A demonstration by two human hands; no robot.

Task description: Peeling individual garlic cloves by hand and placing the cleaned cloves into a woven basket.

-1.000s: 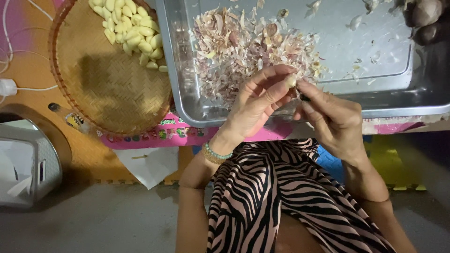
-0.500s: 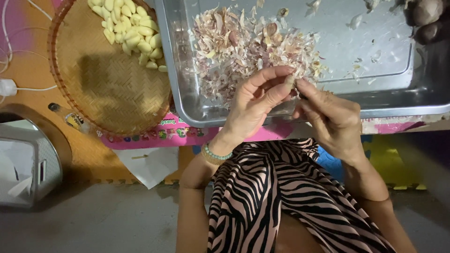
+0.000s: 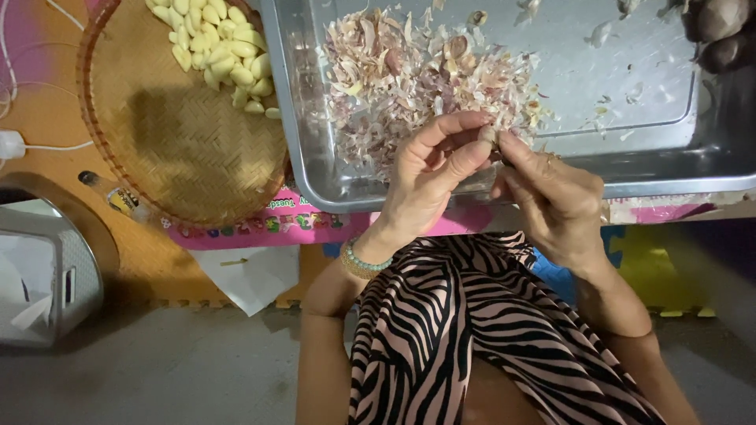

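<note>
My left hand (image 3: 431,177) and my right hand (image 3: 551,197) meet over the near edge of a metal tray (image 3: 303,118), both pinching a small garlic clove (image 3: 489,135) between their fingertips. Behind the hands lies a heap of pinkish garlic skins (image 3: 417,71) in the tray. A round woven basket (image 3: 173,134) to the left holds several peeled pale yellow cloves (image 3: 216,39) at its far side. A beaded bracelet sits on my left wrist.
Unpeeled garlic bulbs (image 3: 713,27) show at the tray's far right corner. A white cable and plug (image 3: 12,145) lie on the orange mat at left. A grey bin (image 3: 47,275) stands at lower left, white paper (image 3: 248,275) beside it. My striped clothing fills the bottom.
The fingers of both hands have shifted slightly around the clove; the hands stay in the same place over the tray's edge.
</note>
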